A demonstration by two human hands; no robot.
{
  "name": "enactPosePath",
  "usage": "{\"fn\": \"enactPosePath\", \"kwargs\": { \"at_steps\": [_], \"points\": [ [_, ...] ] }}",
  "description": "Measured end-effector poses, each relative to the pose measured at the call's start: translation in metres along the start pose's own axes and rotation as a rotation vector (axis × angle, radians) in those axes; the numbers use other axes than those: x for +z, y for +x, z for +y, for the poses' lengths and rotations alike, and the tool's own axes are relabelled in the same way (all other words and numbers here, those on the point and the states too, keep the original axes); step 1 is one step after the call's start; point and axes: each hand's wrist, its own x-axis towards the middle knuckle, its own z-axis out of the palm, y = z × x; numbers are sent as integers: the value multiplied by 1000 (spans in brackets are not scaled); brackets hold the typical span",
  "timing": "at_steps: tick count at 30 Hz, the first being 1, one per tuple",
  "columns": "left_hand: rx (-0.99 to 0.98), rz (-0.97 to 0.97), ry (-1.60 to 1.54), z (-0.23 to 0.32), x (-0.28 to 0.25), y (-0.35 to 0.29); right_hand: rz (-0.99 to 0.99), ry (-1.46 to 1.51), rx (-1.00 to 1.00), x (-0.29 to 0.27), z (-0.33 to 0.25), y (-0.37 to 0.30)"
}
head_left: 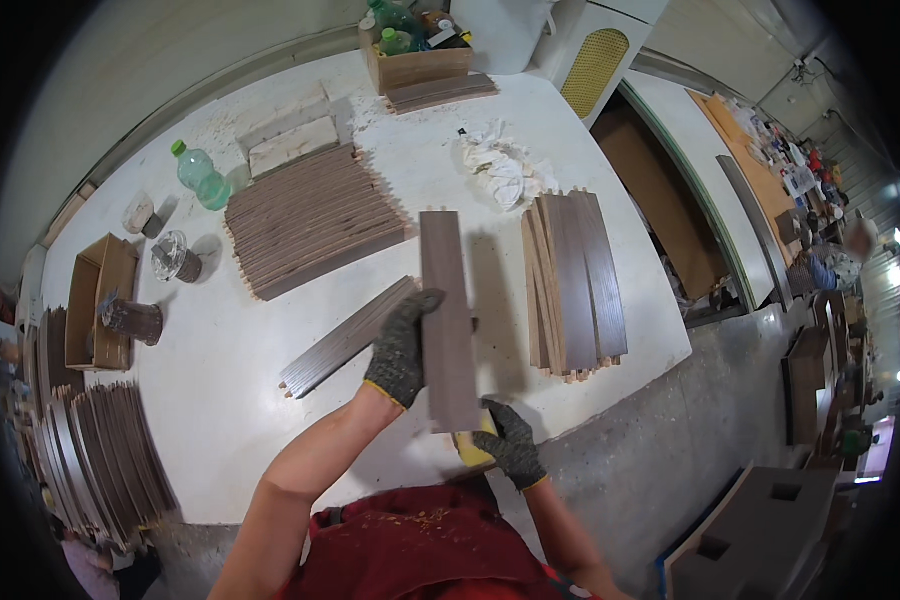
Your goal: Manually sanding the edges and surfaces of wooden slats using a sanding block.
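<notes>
Upright before me stands a brown wooden slat (pixel 447 340), held above the white table by my left hand (pixel 400 350). That hand wears a dark knit glove with a yellow cuff, its thumb across the slat's face. My right hand (pixel 516 447), gloved alike, is closed on a yellow sponge-like pad (pixel 472 449) by the slat's lower end, which partly hides the pad. Left of my left hand, a single slat (pixel 345 338) lies slantwise on the table. A stack of slats with tenoned ends (pixel 575 285) rests to the right.
Farther left lies a broad row of slats (pixel 315 225), with a green bottle (pixel 202 176) and stained cups (pixel 175 257) beside it. More slats (pixel 105 450) stand at lower left near a cardboard box (pixel 120 352). Crumpled white cloth (pixel 500 170) lies toward the back.
</notes>
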Motion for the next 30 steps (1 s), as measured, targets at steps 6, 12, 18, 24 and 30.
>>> {"fn": "enactPosePath", "kwargs": {
  "at_steps": [6,12,18,24,30],
  "points": [
    [217,-72,400,-52,57,57,-11,82,-22,-2,5,0],
    [318,-9,1008,-86,123,97,-49,21,-11,-10,-1,1],
    [517,-152,1415,-132,126,152,-79,189,49,-11,0,-1],
    [531,-148,1879,-142,135,159,-86,159,37,-13,-7,0],
    [938,-14,1393,-104,97,115,-81,73,-41,-8,-5,3]
  ]
}}
